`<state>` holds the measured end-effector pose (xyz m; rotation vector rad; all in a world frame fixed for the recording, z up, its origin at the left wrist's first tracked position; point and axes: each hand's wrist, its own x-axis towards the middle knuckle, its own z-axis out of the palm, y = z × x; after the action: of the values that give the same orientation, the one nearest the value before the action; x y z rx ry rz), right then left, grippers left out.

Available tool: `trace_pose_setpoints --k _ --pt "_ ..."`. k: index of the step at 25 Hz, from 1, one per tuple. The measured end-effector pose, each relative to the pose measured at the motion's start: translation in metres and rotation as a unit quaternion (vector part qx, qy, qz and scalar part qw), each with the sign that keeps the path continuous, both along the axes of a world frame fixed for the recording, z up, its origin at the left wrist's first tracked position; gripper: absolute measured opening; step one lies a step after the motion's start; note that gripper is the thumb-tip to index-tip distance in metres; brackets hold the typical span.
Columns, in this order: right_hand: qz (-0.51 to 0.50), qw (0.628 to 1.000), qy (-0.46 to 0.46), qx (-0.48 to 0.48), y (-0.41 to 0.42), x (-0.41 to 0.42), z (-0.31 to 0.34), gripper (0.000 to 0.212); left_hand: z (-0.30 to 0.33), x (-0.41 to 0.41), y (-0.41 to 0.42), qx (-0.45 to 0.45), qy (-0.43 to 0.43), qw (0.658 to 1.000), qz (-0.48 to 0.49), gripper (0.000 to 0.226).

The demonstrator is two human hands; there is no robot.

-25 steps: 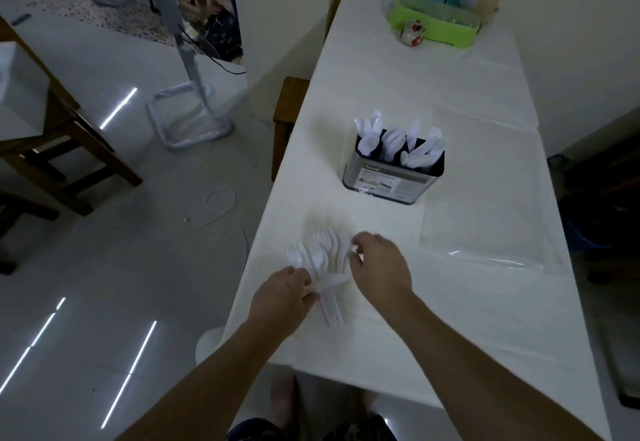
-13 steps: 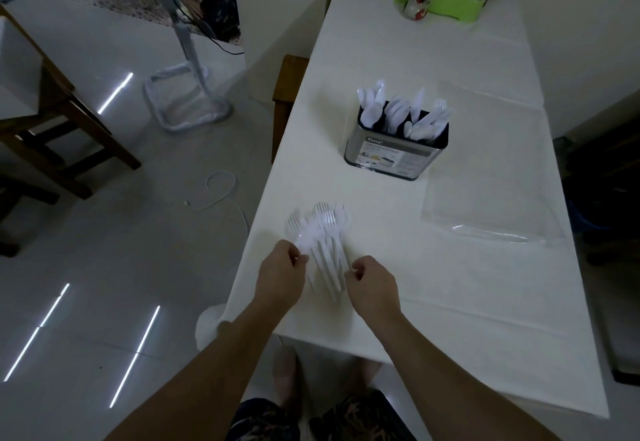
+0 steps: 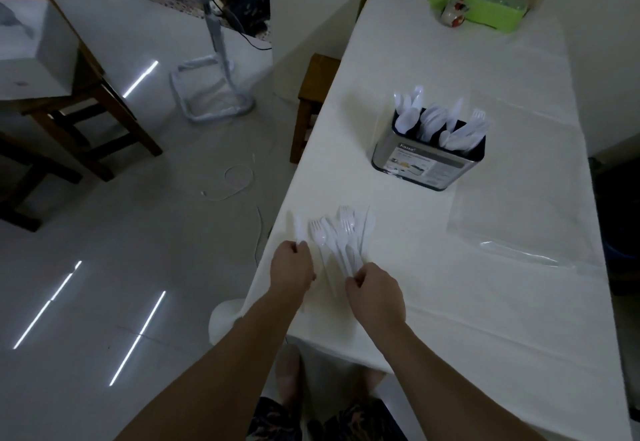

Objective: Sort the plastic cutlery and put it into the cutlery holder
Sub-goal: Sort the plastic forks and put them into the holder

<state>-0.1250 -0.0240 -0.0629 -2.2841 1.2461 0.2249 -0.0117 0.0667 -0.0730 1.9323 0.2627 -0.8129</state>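
Note:
A loose pile of white plastic cutlery (image 3: 341,236), forks, spoons and knives, lies near the front left edge of the white table (image 3: 450,267). My left hand (image 3: 291,269) grips a white plastic knife (image 3: 298,229) that sticks out beyond the fingers, left of the pile. My right hand (image 3: 375,290) pinches the handle ends of the pile. Farther back stands the dark metal cutlery holder (image 3: 427,163), with several white pieces upright in its compartments.
A clear plastic sheet (image 3: 519,225) lies right of the pile. A green tray (image 3: 481,7) with bottles and a small cup stands at the far end. A wooden stool (image 3: 313,94) sits beside the table's left edge. Wooden chairs and a fan stand are on the floor at left.
My left hand has drawn a knife out to the left of the pile. My right hand has slid back to the handle ends. The camera has moved a little nearer.

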Motion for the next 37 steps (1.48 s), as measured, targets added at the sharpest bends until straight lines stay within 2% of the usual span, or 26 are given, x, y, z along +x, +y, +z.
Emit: trace_pose_setpoints --k 3,9,12,15,17,21,24,31,37 --pt "-0.007 1.000 0.000 0.004 -0.001 -0.001 0.001 0.013 -0.002 0.000 -0.002 0.004 -0.010 0.999 -0.033 0.029" --pt "-0.021 0.999 -0.029 0.013 -0.004 -0.007 0.001 0.013 -0.001 0.003 -0.002 0.077 -0.080 0.988 -0.107 0.032" --pt "-0.022 1.000 -0.014 0.003 -0.005 -0.009 0.002 0.016 -0.002 0.005 -0.004 0.060 -0.051 0.993 -0.083 0.025" --pt "-0.011 0.999 -0.001 -0.050 -0.001 -0.005 0.004 0.023 0.001 0.007 -0.003 0.051 -0.035 0.996 -0.066 0.023" --pt "0.032 0.996 0.002 -0.086 0.003 -0.001 0.003 0.024 0.003 0.007 -0.001 0.039 -0.024 0.997 -0.057 0.022" --pt "0.090 0.990 0.044 -0.094 0.010 0.010 -0.002 0.020 0.003 0.005 0.003 0.025 -0.021 0.997 -0.066 0.024" --pt "0.054 0.994 0.059 -0.073 0.012 0.015 -0.003 0.022 0.005 0.004 0.005 -0.001 -0.003 0.999 -0.054 0.024" --pt "-0.033 0.999 0.001 -0.013 0.015 0.011 0.002 0.021 0.012 -0.007 -0.006 -0.067 0.055 0.996 -0.008 0.017" --pt "0.016 0.998 -0.056 0.039 0.025 0.009 0.001 0.026 0.017 -0.010 -0.012 -0.068 0.046 0.997 -0.010 0.028"
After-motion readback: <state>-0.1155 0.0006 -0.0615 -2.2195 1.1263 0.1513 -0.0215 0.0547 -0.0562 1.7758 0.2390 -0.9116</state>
